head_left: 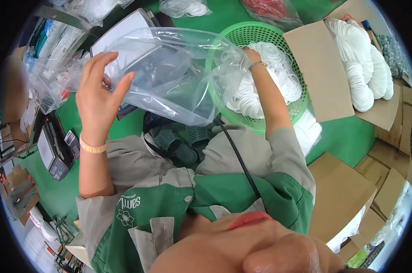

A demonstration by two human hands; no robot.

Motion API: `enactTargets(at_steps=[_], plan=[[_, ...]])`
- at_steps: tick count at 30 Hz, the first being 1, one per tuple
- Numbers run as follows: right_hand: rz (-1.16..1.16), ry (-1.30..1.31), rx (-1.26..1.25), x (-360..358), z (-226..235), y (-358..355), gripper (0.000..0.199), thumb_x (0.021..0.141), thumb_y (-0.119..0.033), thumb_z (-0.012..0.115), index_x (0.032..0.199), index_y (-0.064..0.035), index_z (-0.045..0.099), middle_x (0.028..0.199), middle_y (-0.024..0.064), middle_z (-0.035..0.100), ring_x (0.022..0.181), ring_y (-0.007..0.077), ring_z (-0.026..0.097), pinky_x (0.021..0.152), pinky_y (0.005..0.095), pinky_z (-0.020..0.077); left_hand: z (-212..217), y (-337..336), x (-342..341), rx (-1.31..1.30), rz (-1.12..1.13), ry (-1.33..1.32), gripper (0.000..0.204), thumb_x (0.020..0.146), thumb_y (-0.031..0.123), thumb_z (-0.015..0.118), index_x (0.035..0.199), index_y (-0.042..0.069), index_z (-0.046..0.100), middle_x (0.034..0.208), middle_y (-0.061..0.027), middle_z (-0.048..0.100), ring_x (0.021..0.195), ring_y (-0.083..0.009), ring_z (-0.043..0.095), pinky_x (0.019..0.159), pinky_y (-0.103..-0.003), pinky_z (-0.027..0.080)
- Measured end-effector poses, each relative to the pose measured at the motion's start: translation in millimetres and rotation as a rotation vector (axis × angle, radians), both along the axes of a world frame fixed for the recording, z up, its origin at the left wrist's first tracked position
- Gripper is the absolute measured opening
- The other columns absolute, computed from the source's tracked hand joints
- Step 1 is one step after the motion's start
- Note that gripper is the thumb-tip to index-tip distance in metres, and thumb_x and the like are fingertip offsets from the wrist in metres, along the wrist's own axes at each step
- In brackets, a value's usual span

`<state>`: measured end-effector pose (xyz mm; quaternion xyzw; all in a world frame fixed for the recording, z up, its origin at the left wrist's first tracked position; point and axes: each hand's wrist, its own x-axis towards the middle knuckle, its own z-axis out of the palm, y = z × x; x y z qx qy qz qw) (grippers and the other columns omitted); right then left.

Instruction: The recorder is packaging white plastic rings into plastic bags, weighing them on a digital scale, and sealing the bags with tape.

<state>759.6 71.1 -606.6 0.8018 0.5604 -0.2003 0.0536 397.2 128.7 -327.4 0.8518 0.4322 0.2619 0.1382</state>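
Left hand: the bare left hand, wearing a pale pink wristband with yellow lettering, is raised palm inward at the left end of the bag; thumb and fingers stand wide apart, clasping nothing firmly, with the thumb tip against or just beside the film.
Right hand: the bare right hand, with a thin bracelet at the wrist, is at the bag's opposite end, over the basket. The fingers are largely hidden by bunched film, so how far they are closed, and how firmly, cannot be told.
Clear bag: a large, transparent plastic bag stretches between the hands, above the person's knees, bulging on the left and gathered into creases on the right, where it overlaps the basket's edge.
Green basket: a round, light green perforated plastic basket sits ahead and to the right, holding white looped coils of cord, partly behind the right forearm.
Open carton: a brown cardboard box stands right of the basket; thick white skeins lie in it.
Behind the bag: a pale, flat-topped device is partly covered by the film.
Floor: green.
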Motion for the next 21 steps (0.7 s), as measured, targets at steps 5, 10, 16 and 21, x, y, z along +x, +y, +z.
enactTargets(at_steps=[5, 10, 16, 21], plan=[[-0.212, 0.140, 0.532, 25.6, 12.4, -39.4, 0.047, 0.066, -0.021, 0.069, 0.109, -0.0142, 0.053, 0.097, 0.0148, 0.061, 0.090, 0.0314, 0.059, 0.076, 0.0402, 0.0470, -13.2, 11.6, -10.9, -0.079, -0.153, -0.119, 0.026, 0.074, 0.004, 0.060, 0.100, 0.008, 0.062, 0.100, -0.0066, 0.059, 0.065, -0.0128, 0.053, 0.059, -0.023, 0.045], [-0.500, 0.449, 0.847, 45.3, 35.9, -84.9, 0.042, 0.063, -0.013, 0.070, 0.102, -0.0058, 0.059, 0.097, 0.0132, 0.063, 0.090, 0.0259, 0.061, 0.077, 0.0324, 0.0466, -18.3, 9.3, 6.1, 0.010, -0.229, -0.122, 0.035, 0.074, 0.005, 0.059, 0.108, 0.011, 0.057, 0.109, -0.0063, 0.056, 0.065, -0.0148, 0.055, 0.060, -0.026, 0.045], [-0.781, 0.903, 1.115, 36.8, 103.2, -120.1, 0.040, 0.065, 0.001, 0.067, 0.104, 0.0009, 0.057, 0.099, 0.0062, 0.061, 0.088, 0.0167, 0.058, 0.077, 0.0302, 0.0456, -28.8, 0.4, 35.2, -0.082, -0.324, -0.065, 0.057, 0.069, 0.003, 0.055, 0.125, 0.010, 0.043, 0.127, -0.0098, 0.043, 0.068, -0.0165, 0.052, 0.061, -0.024, 0.042], [-0.807, 1.073, 1.187, 37.0, 186.7, -141.7, 0.033, 0.071, 0.005, 0.058, 0.104, 0.0045, 0.055, 0.096, 0.0117, 0.060, 0.085, 0.0202, 0.059, 0.074, 0.0306, 0.0491, -48.7, 0.9, 68.1, -0.210, -0.422, -0.047, 0.067, 0.067, 0.001, 0.051, 0.131, 0.011, 0.036, 0.133, -0.0105, 0.037, 0.067, -0.0190, 0.053, 0.063, -0.026, 0.044]])
